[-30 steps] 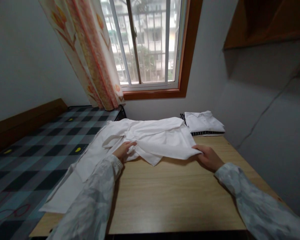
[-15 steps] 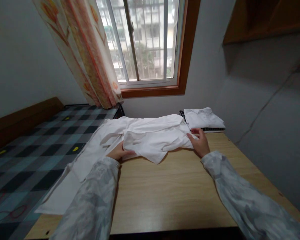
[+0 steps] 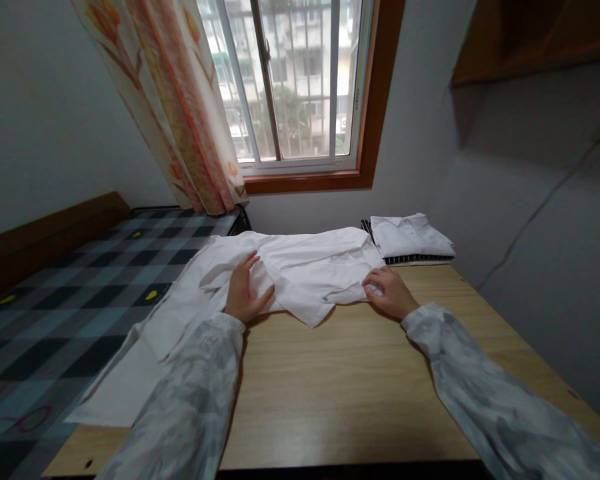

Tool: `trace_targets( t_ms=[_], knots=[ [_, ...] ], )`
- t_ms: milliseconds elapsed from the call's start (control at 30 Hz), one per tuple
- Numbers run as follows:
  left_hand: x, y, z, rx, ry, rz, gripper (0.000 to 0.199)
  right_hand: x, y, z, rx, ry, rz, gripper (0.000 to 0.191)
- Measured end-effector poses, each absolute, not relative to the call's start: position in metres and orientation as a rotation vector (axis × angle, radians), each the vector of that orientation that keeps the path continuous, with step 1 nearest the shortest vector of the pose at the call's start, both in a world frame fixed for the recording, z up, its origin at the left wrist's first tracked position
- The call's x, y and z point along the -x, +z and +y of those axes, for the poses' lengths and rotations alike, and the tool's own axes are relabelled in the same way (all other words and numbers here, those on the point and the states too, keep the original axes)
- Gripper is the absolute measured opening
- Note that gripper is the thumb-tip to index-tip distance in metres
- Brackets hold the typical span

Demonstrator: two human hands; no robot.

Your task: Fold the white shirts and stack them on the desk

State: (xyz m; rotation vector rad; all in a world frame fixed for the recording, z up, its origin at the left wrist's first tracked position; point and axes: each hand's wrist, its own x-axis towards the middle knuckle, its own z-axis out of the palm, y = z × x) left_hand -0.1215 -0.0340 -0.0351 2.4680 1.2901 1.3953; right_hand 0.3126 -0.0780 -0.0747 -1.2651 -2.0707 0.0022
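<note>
A white garment (image 3: pixel 320 257) lies rumpled across the back of the wooden table, and one long part of it runs down the table's left side. My left hand (image 3: pixel 246 293) rests on the cloth left of the middle, thumb and fingers spread apart. Over the garment's right front edge is my right hand (image 3: pixel 387 292), its fingers curled and the thumb close to them; a bit of white cloth seems pinched at the fingertips.
Folded clothes (image 3: pixel 410 237), white on top, are stacked at the table's back right. A bed with checked cloth (image 3: pixel 80 300) adjoins the wooden table (image 3: pixel 350 393) on the left. Behind are a curtain (image 3: pixel 180 107) and a window; a wooden shelf (image 3: pixel 540 47) hangs upper right.
My left hand has opened and turned upward on the cloth. My right hand has moved a little left and down, away from the garment's right corner, with fingers more curled.
</note>
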Motion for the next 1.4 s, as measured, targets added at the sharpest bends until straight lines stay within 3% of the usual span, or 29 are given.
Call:
trace_targets(
  t_ms=[167,267,367,533,800,900,1100,1167,1333,1400],
  knots=[
    [0.108,-0.029,-0.048,-2.772,0.869,0.904,0.067,-0.313,-0.068,-0.080,1.166,0.061,-2.021,0.012],
    [0.097,-0.034,-0.047,-2.796,0.825,0.865,0.050,-0.308,-0.067,-0.081,1.044,0.100,-2.049,0.019],
    [0.095,-0.039,-0.044,-2.762,0.845,0.840,0.044,-0.303,-0.066,-0.081,0.954,0.125,-2.080,0.009],
    [0.099,-0.046,-0.041,-2.673,0.809,0.925,0.036,-0.302,-0.063,-0.087,0.930,-0.038,-1.879,0.009],
    [0.099,-0.050,-0.037,-2.647,0.771,0.951,0.036,-0.298,-0.057,-0.100,0.881,-0.422,-1.557,0.010],
    [0.097,-0.047,-0.039,-2.620,0.757,0.973,0.036,-0.295,-0.052,-0.092,1.047,-0.392,-1.486,0.008],
    [0.083,-0.033,-0.043,-2.522,0.731,1.138,0.032,-0.294,-0.048,-0.071,1.290,-0.239,-1.624,0.025],
    [0.075,-0.026,-0.039,-2.468,0.696,1.291,0.029,-0.292,-0.051,-0.074,1.280,-0.225,-1.717,0.023],
    [0.050,-0.010,-0.011,-2.286,0.770,1.558,0.055,-0.282,-0.057,-0.087,1.246,-0.198,-1.929,0.014],
    [0.038,-0.005,0.002,-2.254,0.868,1.632,0.057,-0.280,-0.060,-0.087,1.268,-0.191,-1.956,0.016]
  ],
)
